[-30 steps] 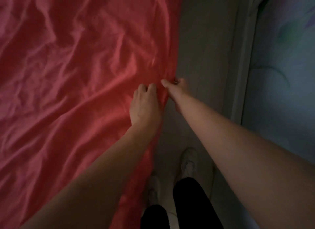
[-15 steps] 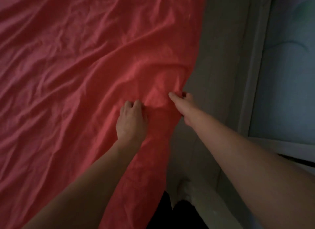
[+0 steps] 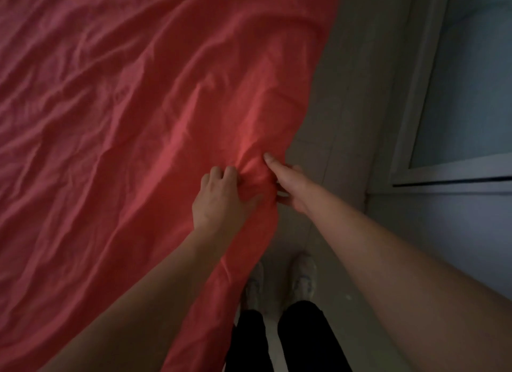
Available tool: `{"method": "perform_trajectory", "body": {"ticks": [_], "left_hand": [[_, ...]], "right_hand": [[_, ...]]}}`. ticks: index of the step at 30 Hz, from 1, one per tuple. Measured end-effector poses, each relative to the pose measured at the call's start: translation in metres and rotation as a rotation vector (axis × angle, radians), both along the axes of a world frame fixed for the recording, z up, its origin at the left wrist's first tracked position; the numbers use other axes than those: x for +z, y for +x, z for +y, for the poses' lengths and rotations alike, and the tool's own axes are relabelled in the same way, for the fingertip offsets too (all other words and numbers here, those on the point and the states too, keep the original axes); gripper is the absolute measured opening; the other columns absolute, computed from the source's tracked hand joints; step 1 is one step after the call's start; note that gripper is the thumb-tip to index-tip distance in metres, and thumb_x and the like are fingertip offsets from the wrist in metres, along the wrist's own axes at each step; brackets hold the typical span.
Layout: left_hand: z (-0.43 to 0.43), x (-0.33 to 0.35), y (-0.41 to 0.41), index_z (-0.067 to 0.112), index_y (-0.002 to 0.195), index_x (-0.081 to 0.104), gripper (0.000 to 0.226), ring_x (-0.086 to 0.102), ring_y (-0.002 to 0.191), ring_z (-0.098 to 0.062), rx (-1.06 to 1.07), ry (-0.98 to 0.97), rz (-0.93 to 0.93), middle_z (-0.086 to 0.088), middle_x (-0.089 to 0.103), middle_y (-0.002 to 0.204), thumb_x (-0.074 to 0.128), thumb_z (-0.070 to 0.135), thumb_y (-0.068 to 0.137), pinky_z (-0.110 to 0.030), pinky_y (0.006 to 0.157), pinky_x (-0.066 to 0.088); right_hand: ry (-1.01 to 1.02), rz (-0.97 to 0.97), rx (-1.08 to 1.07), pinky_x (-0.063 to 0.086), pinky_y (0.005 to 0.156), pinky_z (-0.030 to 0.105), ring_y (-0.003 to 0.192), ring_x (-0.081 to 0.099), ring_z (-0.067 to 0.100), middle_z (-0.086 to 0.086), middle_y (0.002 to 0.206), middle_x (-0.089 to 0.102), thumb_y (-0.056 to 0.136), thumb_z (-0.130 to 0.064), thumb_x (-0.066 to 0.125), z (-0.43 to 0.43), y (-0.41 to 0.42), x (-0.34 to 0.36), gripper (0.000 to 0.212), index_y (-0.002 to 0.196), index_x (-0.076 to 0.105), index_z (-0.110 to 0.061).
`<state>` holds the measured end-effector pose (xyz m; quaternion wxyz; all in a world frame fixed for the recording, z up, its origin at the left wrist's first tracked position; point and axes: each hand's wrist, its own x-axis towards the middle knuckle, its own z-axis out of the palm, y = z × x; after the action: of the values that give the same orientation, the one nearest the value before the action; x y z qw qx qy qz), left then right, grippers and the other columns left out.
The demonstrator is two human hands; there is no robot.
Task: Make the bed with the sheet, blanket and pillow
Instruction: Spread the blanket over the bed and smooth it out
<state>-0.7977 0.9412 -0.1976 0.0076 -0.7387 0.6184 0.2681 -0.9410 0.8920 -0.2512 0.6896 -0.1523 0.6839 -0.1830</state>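
- Two pale shoes [image 3: 303, 274] are seen on a narrow floor strip [image 3: 340, 116].
- The bunched edge of one red sheet [image 3: 124, 108] is gripped by the curled left hand [image 3: 219, 197] and right hand [image 3: 288, 183].
- Beyond, it is spread wrinkled leftward.

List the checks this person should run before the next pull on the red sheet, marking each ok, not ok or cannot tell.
1. Left hand grip on the sheet edge: ok, fingers curled into fabric.
2. Right hand grip: ok, pinching the edge.
3. Sheet smooth: not ok, creased throughout.
4. Edge straight: not ok, bunched between the hands.
5. Shoes clear of hanging fabric: cannot tell.
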Motion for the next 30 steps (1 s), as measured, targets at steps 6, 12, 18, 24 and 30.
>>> {"method": "perform_trajectory", "body": {"ticks": [6, 12, 18, 24, 30], "left_hand": [[0.005, -0.007, -0.018, 0.020, 0.084, 0.055, 0.021, 0.060, 0.097, -0.029, -0.059, -0.039, 0.020, -0.003, 0.061, 0.098, 0.058, 0.037, 0.095, -0.038, 0.074, 0.047], [0.020, 0.002, -0.058, 0.015, 0.091, 0.059, 0.020, 0.059, 0.097, -0.032, -0.076, -0.094, 0.120, -0.006, 0.061, 0.100, 0.058, 0.034, 0.096, -0.039, 0.074, 0.044], [0.069, 0.005, -0.020, 0.017, 0.104, 0.058, 0.017, 0.057, 0.100, -0.028, 0.009, -0.123, 0.142, -0.002, 0.057, 0.106, 0.059, 0.028, 0.090, -0.043, 0.079, 0.051], [0.129, 0.002, 0.013, 0.023, 0.098, 0.056, 0.010, 0.056, 0.092, -0.024, 0.065, -0.098, 0.095, 0.003, 0.054, 0.099, 0.060, 0.029, 0.090, -0.045, 0.074, 0.054], [0.191, -0.008, 0.050, 0.019, 0.096, 0.055, 0.016, 0.057, 0.093, -0.027, 0.083, -0.096, 0.077, -0.001, 0.055, 0.100, 0.061, 0.032, 0.090, -0.045, 0.076, 0.053]], "right_hand": [[-0.177, 0.305, -0.130, 0.054, 0.092, 0.039, 0.101, 0.065, 0.024, 0.005, 0.111, 0.065, 0.083, -0.043, 0.079, 0.007, -0.012, -0.001, 0.052, 0.117, 0.055, -0.012], [-0.222, 0.472, -0.188, 0.053, 0.098, 0.042, 0.111, 0.064, 0.027, 0.010, 0.123, 0.066, 0.079, -0.044, 0.082, 0.021, -0.049, 0.010, 0.063, 0.124, 0.059, -0.007], [-0.119, 0.288, -0.067, 0.049, 0.101, 0.035, 0.121, 0.060, 0.026, 0.009, 0.133, 0.061, 0.085, -0.044, 0.077, 0.073, -0.035, 0.007, 0.067, 0.136, 0.054, -0.008], [-0.044, 0.231, 0.014, 0.050, 0.098, 0.038, 0.115, 0.059, 0.024, 0.010, 0.131, 0.061, 0.087, -0.044, 0.074, 0.135, -0.004, -0.001, 0.063, 0.135, 0.052, -0.010], [0.009, 0.145, 0.070, 0.050, 0.081, 0.032, 0.088, 0.058, 0.014, -0.003, 0.093, 0.062, 0.092, -0.036, 0.070, 0.199, 0.038, -0.005, 0.021, 0.101, 0.060, -0.020]]}}
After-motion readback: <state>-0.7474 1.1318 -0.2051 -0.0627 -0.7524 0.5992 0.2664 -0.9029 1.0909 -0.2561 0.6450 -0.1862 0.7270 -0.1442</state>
